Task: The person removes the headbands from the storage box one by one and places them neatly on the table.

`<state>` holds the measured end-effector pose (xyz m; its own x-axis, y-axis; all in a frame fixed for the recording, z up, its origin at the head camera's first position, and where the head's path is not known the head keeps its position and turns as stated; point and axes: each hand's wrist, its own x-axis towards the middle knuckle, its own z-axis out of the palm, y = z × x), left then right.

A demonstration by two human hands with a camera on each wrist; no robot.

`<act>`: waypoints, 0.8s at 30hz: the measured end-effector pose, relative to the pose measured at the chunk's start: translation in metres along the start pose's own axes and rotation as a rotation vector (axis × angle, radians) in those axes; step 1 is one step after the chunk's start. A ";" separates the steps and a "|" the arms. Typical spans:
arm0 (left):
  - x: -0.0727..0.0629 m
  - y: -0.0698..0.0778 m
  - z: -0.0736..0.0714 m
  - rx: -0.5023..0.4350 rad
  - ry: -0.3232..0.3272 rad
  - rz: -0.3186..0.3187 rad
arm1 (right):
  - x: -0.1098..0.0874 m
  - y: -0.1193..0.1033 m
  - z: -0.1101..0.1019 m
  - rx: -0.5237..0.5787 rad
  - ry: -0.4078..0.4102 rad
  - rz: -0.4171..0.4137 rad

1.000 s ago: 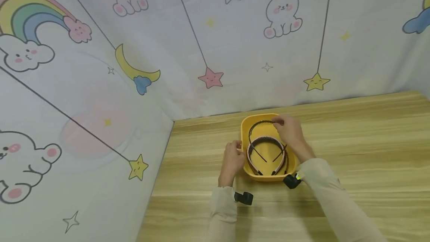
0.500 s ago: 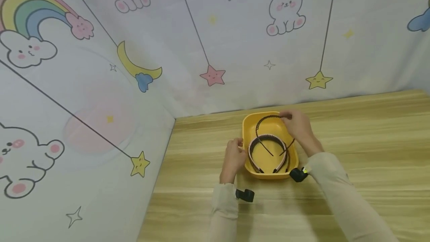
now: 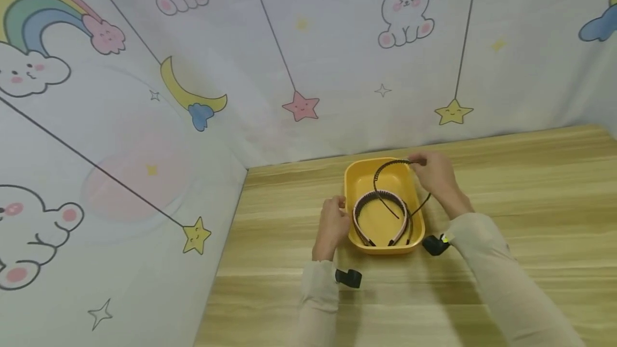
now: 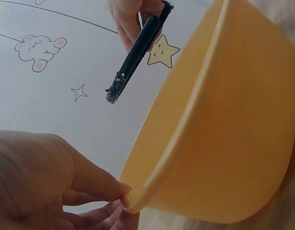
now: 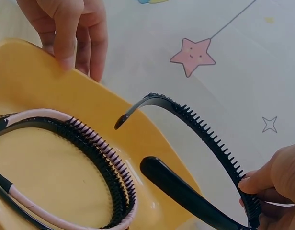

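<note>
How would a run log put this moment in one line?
right hand: holds black headband | left hand: pinches yellow basin at its rim | pink headband: lies inside basin

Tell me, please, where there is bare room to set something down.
The table is bare right of the right hand and left of the left hand, toward the patterned wall. Between them it's crowded: the basin holds headbands, and the right hand pinches a black headband.
</note>
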<state>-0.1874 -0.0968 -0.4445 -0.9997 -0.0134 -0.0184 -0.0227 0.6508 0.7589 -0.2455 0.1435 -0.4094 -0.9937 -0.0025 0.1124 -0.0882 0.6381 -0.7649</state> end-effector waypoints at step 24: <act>-0.002 -0.001 0.000 0.003 -0.008 -0.028 | 0.010 0.024 -0.028 -0.033 0.004 0.011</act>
<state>-0.1857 -0.0976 -0.4453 -0.9987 -0.0261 -0.0449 -0.0510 0.6525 0.7561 -0.2552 0.1802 -0.4087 -0.9942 0.0073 0.1070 -0.0753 0.6628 -0.7450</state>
